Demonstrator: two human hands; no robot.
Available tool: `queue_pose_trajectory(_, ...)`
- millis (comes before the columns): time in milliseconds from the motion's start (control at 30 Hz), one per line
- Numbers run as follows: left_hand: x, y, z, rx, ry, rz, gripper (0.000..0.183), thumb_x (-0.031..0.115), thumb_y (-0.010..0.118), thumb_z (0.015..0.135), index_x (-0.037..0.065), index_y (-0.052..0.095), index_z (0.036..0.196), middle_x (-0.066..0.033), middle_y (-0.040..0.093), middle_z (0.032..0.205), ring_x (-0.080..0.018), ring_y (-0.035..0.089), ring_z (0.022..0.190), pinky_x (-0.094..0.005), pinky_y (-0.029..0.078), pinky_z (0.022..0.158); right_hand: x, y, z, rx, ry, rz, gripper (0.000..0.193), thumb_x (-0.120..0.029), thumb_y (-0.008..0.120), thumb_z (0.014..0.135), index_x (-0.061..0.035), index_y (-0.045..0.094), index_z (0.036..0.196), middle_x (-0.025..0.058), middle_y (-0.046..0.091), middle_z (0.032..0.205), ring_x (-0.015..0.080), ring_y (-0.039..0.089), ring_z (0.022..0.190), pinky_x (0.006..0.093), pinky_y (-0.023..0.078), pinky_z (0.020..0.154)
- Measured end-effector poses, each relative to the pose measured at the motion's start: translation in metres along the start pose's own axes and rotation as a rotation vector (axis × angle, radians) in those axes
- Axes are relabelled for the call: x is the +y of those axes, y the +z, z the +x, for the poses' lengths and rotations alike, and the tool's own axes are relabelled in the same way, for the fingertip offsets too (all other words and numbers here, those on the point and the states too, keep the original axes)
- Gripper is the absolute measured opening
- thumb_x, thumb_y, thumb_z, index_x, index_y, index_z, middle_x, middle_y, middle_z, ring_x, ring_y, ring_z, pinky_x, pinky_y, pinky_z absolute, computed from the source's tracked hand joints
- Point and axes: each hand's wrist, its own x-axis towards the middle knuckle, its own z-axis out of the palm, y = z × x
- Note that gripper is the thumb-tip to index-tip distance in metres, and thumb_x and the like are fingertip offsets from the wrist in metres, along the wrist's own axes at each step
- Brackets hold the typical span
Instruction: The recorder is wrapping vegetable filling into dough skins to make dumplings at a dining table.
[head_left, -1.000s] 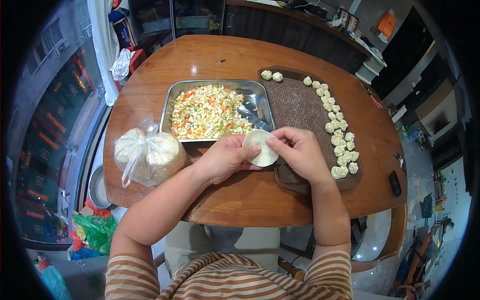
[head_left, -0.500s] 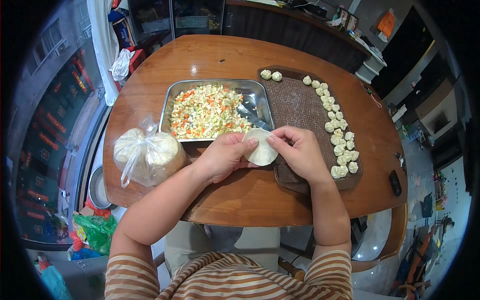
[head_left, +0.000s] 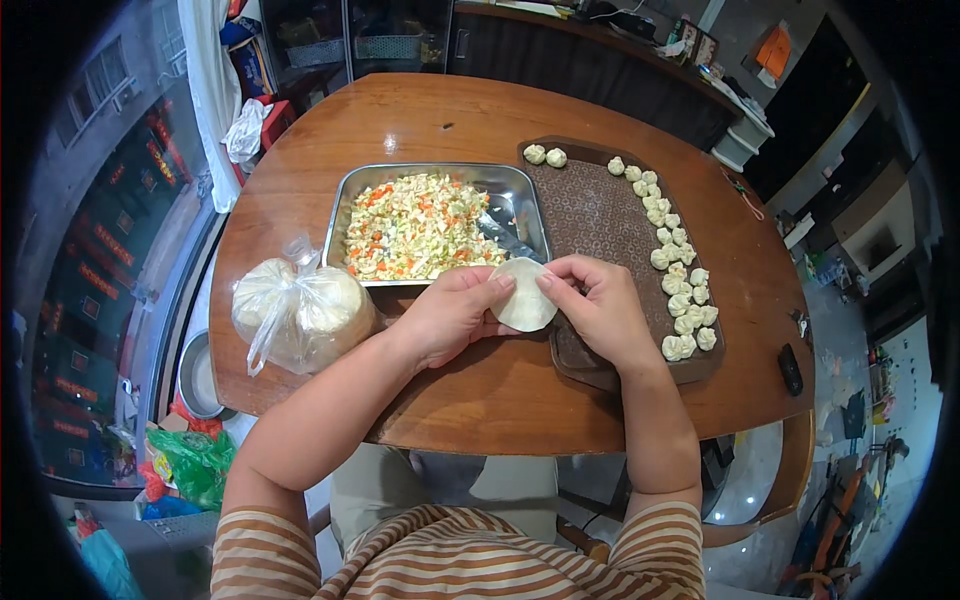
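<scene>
Above the table [head_left: 480, 405], left hand [head_left: 458, 312] and right hand [head_left: 607, 305] pinch a wrapper [head_left: 525, 300], facing the person, slightly longer near-to-far.

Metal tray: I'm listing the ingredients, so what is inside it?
The metal tray holds a chopped mix of pale, green and orange pieces, with a utensil at its right. The mix hides the tray's bottom beneath it, so anything buried cannot be seen.
</scene>
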Motion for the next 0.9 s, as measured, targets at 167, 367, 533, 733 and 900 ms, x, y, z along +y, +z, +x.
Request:
queue_pose_trajectory(167, -0.0006, 0.0014, -0.0011, 0.005, 0.006, 0.027, 0.029, 0.022, 0.051, 0.097, 0.001, 0.057, 0.117, -0.0079, 0.064, 0.108, -0.0172, 0.063, 0.097, -0.0323, 0.051, 0.086, 0.0013, 0.0021, 0.0002, 0.005, -0.035, -0.025, 0.017, -0.015, 0.066, 0.083, 0.0013, 0.068, 0.088, 0.0099, 0.067, 0.072, 0.0128, 0.06, 0.06, 0.027, 0.048, 0.057)
queue_pose_trajectory(367, -0.007, -0.0036, 0.0025, 0.007, 0.026, 0.045, 0.029, 0.024, 0.052, 0.097, 0.001, 0.06, 0.113, -0.0067, 0.065, 0.103, -0.0133, 0.063, 0.093, -0.0295, 0.052, 0.083, 0.0023, 0.0035, 0.0003, -0.003, -0.078, -0.02, 0.016, -0.014, 0.066, 0.083, 0.0018, 0.068, 0.087, 0.01, 0.066, 0.071, 0.0126, 0.061, 0.059, 0.0269, 0.048, 0.056)
queue_pose_trajectory(533, -0.002, 0.0003, -0.0004, 0.041, -0.001, 0.073, 0.029, 0.024, 0.052, 0.097, 0.001, 0.06, 0.111, -0.0065, 0.065, 0.102, -0.0133, 0.063, 0.091, -0.0301, 0.053, 0.081, 0.0012, 0.0048, -0.0001, 0.002, -0.064, 0.0, 0.016, -0.014, 0.067, 0.082, 0.0018, 0.068, 0.087, 0.0098, 0.066, 0.071, 0.0123, 0.06, 0.058, 0.0266, 0.048, 0.055)
queue_pose_trajectory(733, -0.0022, 0.0013, -0.001, 0.035, 0.011, 0.097, 0.029, 0.026, 0.053, 0.097, 0.001, 0.062, 0.109, -0.0059, 0.066, 0.1, -0.0129, 0.063, 0.088, -0.0299, 0.054, 0.079, 0.0007, 0.0044, 0.0002, 0.003, -0.087, -0.024, 0.016, -0.014, 0.068, 0.081, 0.0016, 0.068, 0.086, 0.0096, 0.066, 0.07, 0.0126, 0.06, 0.058, 0.0267, 0.048, 0.055)
queue_pose_trajectory(900, -0.0016, 0.0037, -0.0019, 0.047, -0.002, 0.165, 0.029, 0.026, 0.054, 0.096, 0.002, 0.062, 0.109, -0.0058, 0.066, 0.1, -0.0129, 0.063, 0.089, -0.0297, 0.054, 0.079, -0.0019, 0.0038, 0.0005, -0.008, -0.084, -0.052, 0.016, -0.014, 0.067, 0.082, 0.0013, 0.068, 0.085, 0.0096, 0.065, 0.069, 0.013, 0.06, 0.057, 0.0272, 0.047, 0.054)
